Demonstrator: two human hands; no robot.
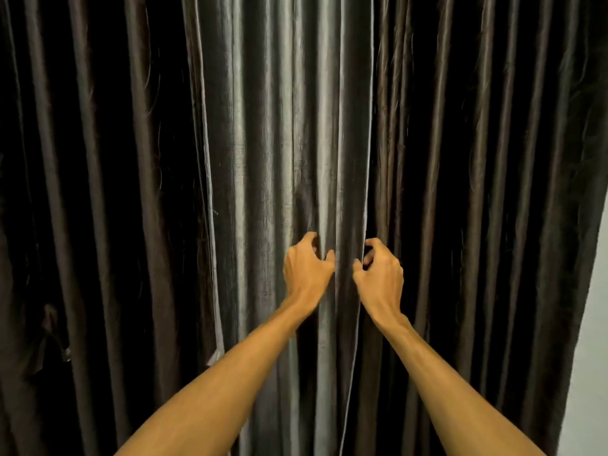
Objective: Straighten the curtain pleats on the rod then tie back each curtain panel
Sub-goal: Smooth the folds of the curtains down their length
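Centre frame: left hand and right hand each pinch a curtain fold; ideally pull both pleats downward evenly.

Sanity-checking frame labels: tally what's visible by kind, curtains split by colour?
grey curtain panel: 1
dark brown curtain sections, one on each side: 2
hands, each gripping a grey fold: left hand, right hand: 2
white wall strip: 1
Total: 6
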